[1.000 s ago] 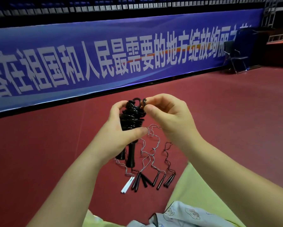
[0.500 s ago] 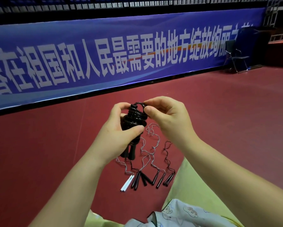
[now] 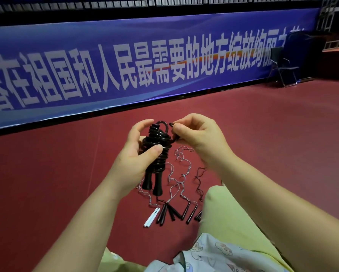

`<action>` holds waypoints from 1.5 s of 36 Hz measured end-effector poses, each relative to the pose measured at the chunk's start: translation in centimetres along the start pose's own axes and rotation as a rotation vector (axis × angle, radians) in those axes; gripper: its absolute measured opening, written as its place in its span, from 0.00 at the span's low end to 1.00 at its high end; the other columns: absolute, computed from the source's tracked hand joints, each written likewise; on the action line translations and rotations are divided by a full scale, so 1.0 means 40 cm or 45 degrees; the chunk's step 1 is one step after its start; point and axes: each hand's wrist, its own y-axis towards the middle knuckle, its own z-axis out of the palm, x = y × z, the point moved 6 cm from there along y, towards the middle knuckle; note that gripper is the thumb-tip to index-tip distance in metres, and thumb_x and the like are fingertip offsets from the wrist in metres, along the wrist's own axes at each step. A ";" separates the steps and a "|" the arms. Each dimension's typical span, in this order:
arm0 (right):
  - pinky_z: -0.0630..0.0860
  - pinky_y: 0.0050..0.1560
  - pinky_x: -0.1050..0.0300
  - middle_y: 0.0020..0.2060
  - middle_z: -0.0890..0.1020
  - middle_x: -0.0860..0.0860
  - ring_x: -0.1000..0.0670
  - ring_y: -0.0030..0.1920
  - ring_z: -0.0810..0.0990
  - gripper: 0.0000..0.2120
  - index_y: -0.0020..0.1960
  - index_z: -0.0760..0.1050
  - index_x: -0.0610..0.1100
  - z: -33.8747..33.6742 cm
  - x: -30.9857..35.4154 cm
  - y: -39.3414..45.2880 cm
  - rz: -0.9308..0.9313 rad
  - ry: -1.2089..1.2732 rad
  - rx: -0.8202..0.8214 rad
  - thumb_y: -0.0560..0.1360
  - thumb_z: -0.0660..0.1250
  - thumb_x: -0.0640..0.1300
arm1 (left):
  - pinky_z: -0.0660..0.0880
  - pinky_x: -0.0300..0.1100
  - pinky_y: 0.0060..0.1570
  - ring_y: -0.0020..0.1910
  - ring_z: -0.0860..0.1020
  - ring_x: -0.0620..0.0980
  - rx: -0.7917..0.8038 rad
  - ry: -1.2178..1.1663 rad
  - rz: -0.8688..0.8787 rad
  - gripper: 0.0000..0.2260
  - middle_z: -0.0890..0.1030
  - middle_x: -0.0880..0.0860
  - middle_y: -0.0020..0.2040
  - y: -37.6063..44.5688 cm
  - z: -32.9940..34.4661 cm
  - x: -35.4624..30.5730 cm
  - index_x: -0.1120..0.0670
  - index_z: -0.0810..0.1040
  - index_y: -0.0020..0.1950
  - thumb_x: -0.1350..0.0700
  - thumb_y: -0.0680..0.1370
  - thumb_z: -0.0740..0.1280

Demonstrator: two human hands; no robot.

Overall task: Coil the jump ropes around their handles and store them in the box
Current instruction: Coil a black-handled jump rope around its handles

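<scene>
jump rope point(image 3: 157, 146), black and glossy, is held upright above the red floor point(image 3: 263, 124), its cord wound in tight turns around two handles pressed side by side, whose flared ends hang below the palm. left hand point(image 3: 134, 160) grips the bundle, thumb clamped across the coils, fingers curled behind. right hand point(image 3: 196, 134) pinches the free tail of the cord at the top, beside a raised loop; it appears the tail is being tucked, though the fingertips hide the end. risk: if the pinch slips before the tail is locked, the stiff cord could spring loose and the turns unwind. the remaining ropes point(image 3: 176, 193) lie uncoiled on the floor below, thin cords tangled, handles fanned near the knee. no box is in view.
</scene>
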 end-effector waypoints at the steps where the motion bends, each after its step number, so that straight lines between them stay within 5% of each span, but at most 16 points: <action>1: 0.80 0.50 0.50 0.37 0.84 0.51 0.50 0.41 0.83 0.05 0.39 0.80 0.50 0.003 0.004 0.001 -0.008 -0.023 0.038 0.72 0.73 0.42 | 0.79 0.45 0.44 0.45 0.81 0.49 -0.001 -0.023 -0.001 0.21 0.77 0.53 0.50 0.000 -0.003 0.000 0.34 0.70 0.61 0.58 0.76 0.67; 8: 0.78 0.46 0.57 0.36 0.84 0.53 0.54 0.39 0.83 0.06 0.38 0.81 0.52 0.009 0.027 0.004 -0.071 -0.066 0.188 0.70 0.74 0.42 | 0.77 0.61 0.55 0.50 0.79 0.55 0.079 -0.096 -0.030 0.21 0.77 0.54 0.51 0.002 -0.017 0.001 0.35 0.72 0.62 0.54 0.73 0.65; 11: 0.75 0.38 0.64 0.31 0.82 0.56 0.59 0.33 0.78 0.06 0.40 0.79 0.47 0.008 0.032 0.001 -0.093 -0.109 0.181 0.73 0.72 0.38 | 0.78 0.54 0.50 0.52 0.79 0.59 0.126 -0.132 -0.039 0.22 0.77 0.56 0.52 0.000 -0.016 0.004 0.35 0.73 0.63 0.50 0.70 0.69; 14: 0.73 0.34 0.61 0.30 0.81 0.54 0.56 0.31 0.75 0.05 0.40 0.79 0.47 0.000 0.030 0.001 -0.103 -0.143 0.150 0.73 0.72 0.39 | 0.77 0.49 0.46 0.51 0.79 0.58 0.181 -0.157 -0.052 0.23 0.74 0.58 0.52 -0.005 -0.007 0.012 0.36 0.73 0.63 0.47 0.68 0.68; 23: 0.72 0.32 0.61 0.29 0.81 0.53 0.56 0.28 0.75 0.06 0.39 0.78 0.44 0.003 0.029 -0.008 -0.130 -0.048 0.202 0.71 0.72 0.36 | 0.77 0.49 0.42 0.50 0.81 0.61 0.239 -0.210 -0.114 0.19 0.79 0.58 0.58 -0.006 0.007 0.006 0.37 0.75 0.62 0.49 0.71 0.69; 31: 0.77 0.34 0.58 0.30 0.81 0.52 0.53 0.33 0.79 0.05 0.37 0.76 0.46 0.004 0.026 -0.010 -0.150 0.022 0.118 0.67 0.73 0.41 | 0.75 0.48 0.48 0.55 0.79 0.58 0.276 -0.064 -0.116 0.20 0.78 0.54 0.60 0.001 0.031 -0.001 0.33 0.73 0.60 0.43 0.68 0.66; 38: 0.73 0.31 0.59 0.28 0.77 0.56 0.54 0.29 0.74 0.07 0.34 0.76 0.52 0.015 0.005 -0.014 -0.137 -0.031 0.150 0.67 0.72 0.44 | 0.76 0.49 0.40 0.43 0.78 0.54 0.280 -0.033 -0.161 0.18 0.81 0.55 0.49 -0.004 0.050 0.007 0.36 0.75 0.57 0.53 0.71 0.60; 44: 0.77 0.32 0.59 0.30 0.75 0.57 0.56 0.32 0.75 0.13 0.51 0.78 0.52 0.031 0.013 -0.015 -0.127 -0.002 0.264 0.69 0.72 0.40 | 0.74 0.44 0.32 0.37 0.78 0.49 0.261 0.061 -0.156 0.17 0.81 0.54 0.45 -0.009 0.036 -0.001 0.36 0.74 0.56 0.52 0.71 0.59; 48: 0.76 0.31 0.63 0.28 0.78 0.58 0.58 0.30 0.77 0.11 0.47 0.79 0.50 0.033 0.025 -0.011 -0.152 -0.080 0.284 0.73 0.71 0.34 | 0.73 0.44 0.29 0.31 0.77 0.45 0.269 0.058 -0.190 0.16 0.81 0.47 0.38 -0.010 0.032 -0.010 0.35 0.74 0.53 0.52 0.71 0.58; 54: 0.76 0.29 0.58 0.30 0.81 0.55 0.55 0.29 0.78 0.04 0.40 0.77 0.50 0.034 0.018 -0.010 -0.132 -0.055 0.244 0.68 0.71 0.43 | 0.73 0.47 0.30 0.33 0.76 0.52 0.261 0.047 -0.234 0.16 0.78 0.58 0.43 -0.016 0.040 0.000 0.41 0.72 0.57 0.51 0.70 0.59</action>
